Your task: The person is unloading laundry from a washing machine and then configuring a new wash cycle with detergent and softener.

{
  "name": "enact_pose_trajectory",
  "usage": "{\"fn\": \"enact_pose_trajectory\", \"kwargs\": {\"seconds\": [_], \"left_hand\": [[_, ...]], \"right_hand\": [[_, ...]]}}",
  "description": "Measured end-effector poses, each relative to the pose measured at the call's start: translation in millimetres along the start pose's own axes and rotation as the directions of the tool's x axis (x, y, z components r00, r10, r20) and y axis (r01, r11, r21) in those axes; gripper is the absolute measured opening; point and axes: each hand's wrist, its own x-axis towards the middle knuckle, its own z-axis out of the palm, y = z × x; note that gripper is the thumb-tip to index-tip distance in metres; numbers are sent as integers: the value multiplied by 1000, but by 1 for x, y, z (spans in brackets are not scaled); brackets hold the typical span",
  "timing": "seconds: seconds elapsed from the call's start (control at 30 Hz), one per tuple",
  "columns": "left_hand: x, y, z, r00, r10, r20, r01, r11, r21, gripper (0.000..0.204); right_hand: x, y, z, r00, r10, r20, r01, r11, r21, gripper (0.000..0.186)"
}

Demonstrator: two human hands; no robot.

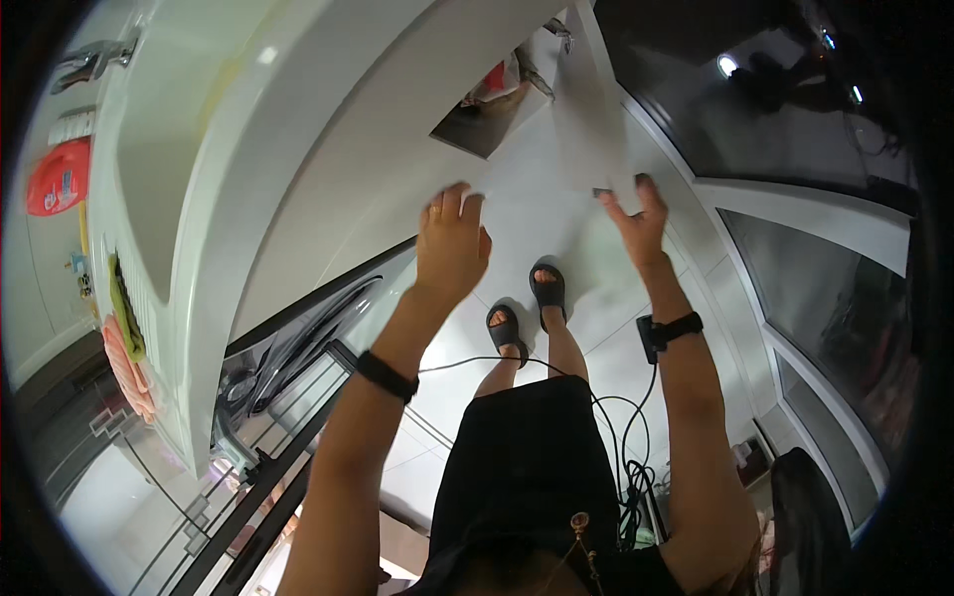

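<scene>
- White sink counter (248, 129) lines the left;
- pale cabinet door (588, 119) blurs, far centre;
- left hand (452, 243) curls loosely, empty, nearer;
- right hand (641, 228) spreads thumb and fingers by the door's near end; whether they touch, I can't tell.

At 2 o'clock, the fingers of the right hand (644, 230) are blurred, and it cannot be told whether they touch the pale panel (594, 134), which is itself smeared. The palm of the left hand (449, 248) is turned away from view. At 12 o'clock, the red-and-white bag (500, 81) is partly hidden. At 10 o'clock, the dark rim cuts the tap (87, 65). At 2 o'clock, shapes in the dark glass (686, 109) stay unclear. Both upper arms are cut at 6 o'clock.
</scene>
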Motion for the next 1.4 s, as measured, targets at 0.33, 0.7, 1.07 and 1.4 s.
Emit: {"fn": "enact_pose_trajectory", "kwargs": {"seconds": [0.33,0.7,1.07,1.4], "left_hand": [[90,-2,2,775,-261,576,-423,464,778,23],[46,26,17,880,-83,468,-341,577,743,8],[-91,33,9,897,297,326,-361,919,157,14],[-211,-9,-15,884,353,307,-361,932,-34,25]], "right_hand": [[44,46,-76,963,236,-131,-258,947,-193,33],[54,52,-72,904,347,-248,-352,936,27,35],[-55,42,58,916,392,88,-402,896,191,35],[-38,60,276,632,388,670,-604,789,113,100]]}}
